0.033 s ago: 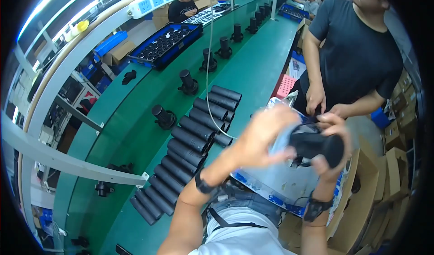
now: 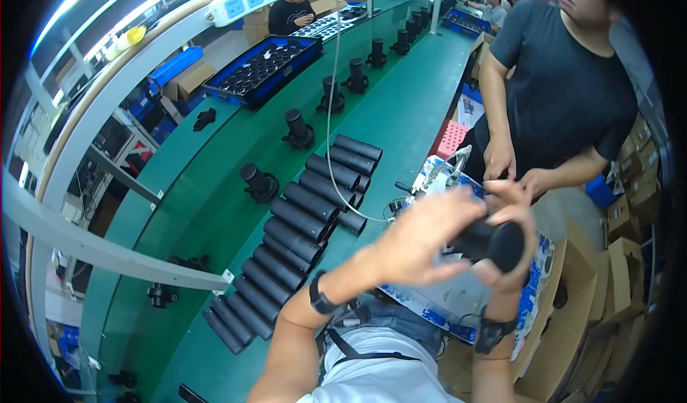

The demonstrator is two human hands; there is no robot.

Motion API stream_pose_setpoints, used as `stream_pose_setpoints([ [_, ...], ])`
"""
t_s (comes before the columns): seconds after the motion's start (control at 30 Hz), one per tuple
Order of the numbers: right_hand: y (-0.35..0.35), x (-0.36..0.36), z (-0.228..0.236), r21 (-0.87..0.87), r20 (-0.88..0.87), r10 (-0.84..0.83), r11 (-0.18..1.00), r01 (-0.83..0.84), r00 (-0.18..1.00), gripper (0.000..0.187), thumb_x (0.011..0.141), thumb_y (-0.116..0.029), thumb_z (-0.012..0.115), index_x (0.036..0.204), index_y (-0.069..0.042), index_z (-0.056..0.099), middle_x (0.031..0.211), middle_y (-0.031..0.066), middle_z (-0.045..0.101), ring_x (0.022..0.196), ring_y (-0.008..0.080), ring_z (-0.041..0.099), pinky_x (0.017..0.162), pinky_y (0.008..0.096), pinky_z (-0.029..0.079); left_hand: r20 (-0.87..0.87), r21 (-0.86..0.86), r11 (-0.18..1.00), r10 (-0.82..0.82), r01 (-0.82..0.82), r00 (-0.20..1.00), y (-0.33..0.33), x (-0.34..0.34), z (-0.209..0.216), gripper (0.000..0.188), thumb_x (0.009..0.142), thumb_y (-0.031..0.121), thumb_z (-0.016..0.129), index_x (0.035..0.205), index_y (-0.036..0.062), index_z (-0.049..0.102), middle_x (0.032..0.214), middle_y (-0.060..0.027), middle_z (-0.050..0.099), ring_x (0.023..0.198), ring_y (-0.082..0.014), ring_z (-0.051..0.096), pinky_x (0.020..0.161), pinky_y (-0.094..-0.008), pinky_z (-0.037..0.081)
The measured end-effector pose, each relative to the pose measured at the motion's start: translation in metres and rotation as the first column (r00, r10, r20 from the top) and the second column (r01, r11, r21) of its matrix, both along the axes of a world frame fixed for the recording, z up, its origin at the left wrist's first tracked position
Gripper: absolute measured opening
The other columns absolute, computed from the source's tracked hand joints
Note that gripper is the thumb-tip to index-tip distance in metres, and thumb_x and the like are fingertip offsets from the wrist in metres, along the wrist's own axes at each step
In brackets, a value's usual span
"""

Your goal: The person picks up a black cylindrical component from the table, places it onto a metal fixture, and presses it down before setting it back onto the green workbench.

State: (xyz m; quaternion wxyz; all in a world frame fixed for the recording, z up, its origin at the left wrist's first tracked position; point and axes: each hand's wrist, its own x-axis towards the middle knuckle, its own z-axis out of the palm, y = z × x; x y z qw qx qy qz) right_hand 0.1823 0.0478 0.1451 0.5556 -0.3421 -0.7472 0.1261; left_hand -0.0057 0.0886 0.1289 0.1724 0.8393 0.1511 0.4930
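My right hand (image 2: 517, 242) is wrapped around a black cylindrical part (image 2: 505, 248) with a round, flat end turned toward me. Smeared by motion, my left hand (image 2: 429, 233) is beside the part's other end, its fingers stretched out and thumb apart. Whether its fingertips touch the part is hard to tell. Both hands are above a worktop with a worn blue-and-white edge (image 2: 422, 308). To the left, a row of black tubes (image 2: 295, 243) lies on the green bench (image 2: 409, 106).
Upright black flanged parts (image 2: 297, 130) line the green conveyor. A blue tray (image 2: 265, 70) of black pieces stands beyond. A thin hose (image 2: 330, 117) hangs over the tubes. A co-worker in a dark shirt (image 2: 562, 81) stands at right, near cardboard boxes (image 2: 565, 317). A metal fixture (image 2: 458, 163) stands on the worktop.
The black part has shifted slightly down and left in my right hand. My left hand has moved a little lower, and the worktop fixture shows more.
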Motion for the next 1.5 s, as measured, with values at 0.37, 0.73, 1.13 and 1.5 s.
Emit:
stream_pose_setpoints([
  [0.37,-0.097,0.049,-0.154,-0.675,-0.252,-0.228,0.738,-0.002,0.941,0.032,0.088,-0.019,0.059,0.112,0.002,0.055,0.102,0.0119,0.062,0.096,0.0201,0.060,0.089,0.0311,0.045,0.254,-0.560,0.496,0.865,-0.663,0.433,-0.012,-0.220,-0.086,0.053,0.074,0.024,0.080,0.114,0.0018,0.052,0.101,-0.0102,0.063,0.091,-0.0202,0.061,0.083,-0.0337,0.048],
  [0.73,-0.106,0.074,-0.207,-0.780,-0.165,-0.406,0.612,0.133,0.899,0.009,0.094,-0.007,0.053,0.101,-0.001,0.055,0.082,0.0031,0.058,0.075,0.0091,0.055,0.065,0.0214,0.045,-0.190,-0.509,-0.178,0.977,-0.842,-0.092,0.018,-0.371,-0.241,0.074,0.061,0.032,0.085,0.120,0.0046,0.049,0.106,-0.0212,0.065,0.100,-0.0369,0.063,0.090,-0.0429,0.048],
  [1.13,-0.104,0.063,-0.207,-0.720,-0.097,-0.466,0.643,0.261,0.879,0.007,0.092,-0.006,0.058,0.096,0.000,0.057,0.076,0.0015,0.060,0.065,0.0049,0.055,0.057,0.0167,0.042,-0.327,-0.137,0.283,0.892,-0.949,0.313,0.000,-0.245,-0.158,0.025,0.080,0.022,0.069,0.095,0.0033,0.061,0.078,-0.0079,0.061,0.065,-0.0213,0.060,0.065,-0.0327,0.050],
  [1.5,-0.105,0.057,-0.209,-0.677,-0.048,-0.445,0.673,0.299,0.894,0.008,0.092,-0.006,0.058,0.097,0.000,0.058,0.075,0.0010,0.059,0.064,0.0041,0.054,0.055,0.0164,0.039,-0.735,-0.411,-0.221,0.654,-0.884,0.178,-0.003,-0.198,-0.208,0.091,0.080,0.056,0.061,0.142,0.0001,0.025,0.100,-0.0288,0.065,0.098,-0.0408,0.064,0.087,-0.0452,0.049],
])
